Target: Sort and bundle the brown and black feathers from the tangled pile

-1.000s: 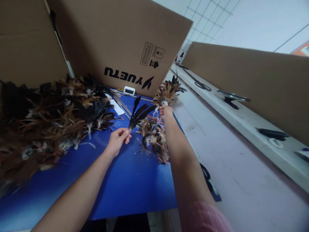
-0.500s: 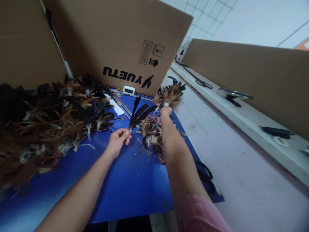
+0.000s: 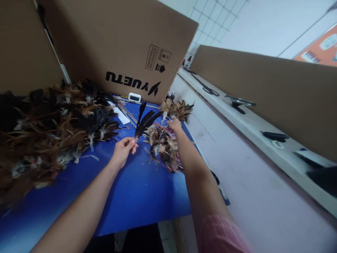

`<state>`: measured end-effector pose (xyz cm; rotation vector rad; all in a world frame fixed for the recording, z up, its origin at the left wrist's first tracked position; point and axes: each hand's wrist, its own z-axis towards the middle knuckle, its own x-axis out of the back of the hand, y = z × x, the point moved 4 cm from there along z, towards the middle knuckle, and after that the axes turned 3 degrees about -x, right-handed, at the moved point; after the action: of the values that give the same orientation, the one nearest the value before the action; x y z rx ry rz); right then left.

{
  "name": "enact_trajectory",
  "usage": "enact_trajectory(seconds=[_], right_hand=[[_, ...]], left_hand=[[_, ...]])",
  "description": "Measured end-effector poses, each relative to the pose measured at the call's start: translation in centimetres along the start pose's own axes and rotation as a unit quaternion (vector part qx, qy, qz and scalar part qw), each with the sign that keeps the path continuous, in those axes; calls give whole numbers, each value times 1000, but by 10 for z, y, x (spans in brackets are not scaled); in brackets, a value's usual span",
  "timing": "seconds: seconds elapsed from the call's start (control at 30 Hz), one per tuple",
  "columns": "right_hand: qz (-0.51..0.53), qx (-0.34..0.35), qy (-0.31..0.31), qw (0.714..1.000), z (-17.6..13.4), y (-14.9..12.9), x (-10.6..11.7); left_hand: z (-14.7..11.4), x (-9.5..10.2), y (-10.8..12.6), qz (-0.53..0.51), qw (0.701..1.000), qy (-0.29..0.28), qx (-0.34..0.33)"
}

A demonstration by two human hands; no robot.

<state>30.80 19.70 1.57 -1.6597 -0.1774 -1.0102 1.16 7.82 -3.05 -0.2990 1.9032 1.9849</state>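
Pinching w/ L hand (image 3: 125, 149) the quill ends of a small fan of black feathers (image 3: 144, 123): thumb closed on index, other fingers curled in. Held tips up and away, approx. over mid-bench (image 3: 142, 200).

Reaching w/ R hand (image 3: 175, 124) to pale bound ends of brown feather bundles (image 3: 180, 109), far R of bench, nr corner of cardboard box (image 3: 126, 42). Fingers seen bent; can't tell if gripping or only touching (small, partly hidden).

Noted betw. hands: heap of short mottled feathers (image 3: 164, 144) w/ red/pink cord thru it, R forearm close alongside. To L: big pile of feather bundles (image 3: 60, 130). At foot of box: white digital timer (image 3: 134, 97), w/ thin sticks (image 3: 129, 114) nearby.

Poss. trouble:
1. Snagging cord on R fingers or wrist if drawn back low over heap; could drag short tufts along.
2. Dropping a quill from fan if pinch slackens; v. narrow hold, ends only.
3. Bending or splaying vanes if fan swung into heap, so nr its tips.
4. Shoving brown bundles past R edge if pushed instead of lifted.
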Motion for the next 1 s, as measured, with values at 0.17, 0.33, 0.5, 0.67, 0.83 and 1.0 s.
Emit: enact_trajectory(seconds=[0.17,0.33,0.5,0.67,0.83,1.0], right_hand=[[-158,87,-67,981,-39,-3,-2],[-234,168,-137,948,-89,-4,-4],[-283,233,-155,917,-131,3,0],[-341,343,-161,860,-157,14,5],[-307,374,-135,865,-169,18,18],[-131,373,-40,918,-192,-10,27]], left_hand=[[1,1,1,-10,1000,5,6],[0,-1,5,-16,1000,13,5],[0,-1,6,-20,1000,14,4],[1,0,5,-31,999,13,5],[0,-2,7,-36,999,11,3],[0,-3,5,-32,999,-7,0]])
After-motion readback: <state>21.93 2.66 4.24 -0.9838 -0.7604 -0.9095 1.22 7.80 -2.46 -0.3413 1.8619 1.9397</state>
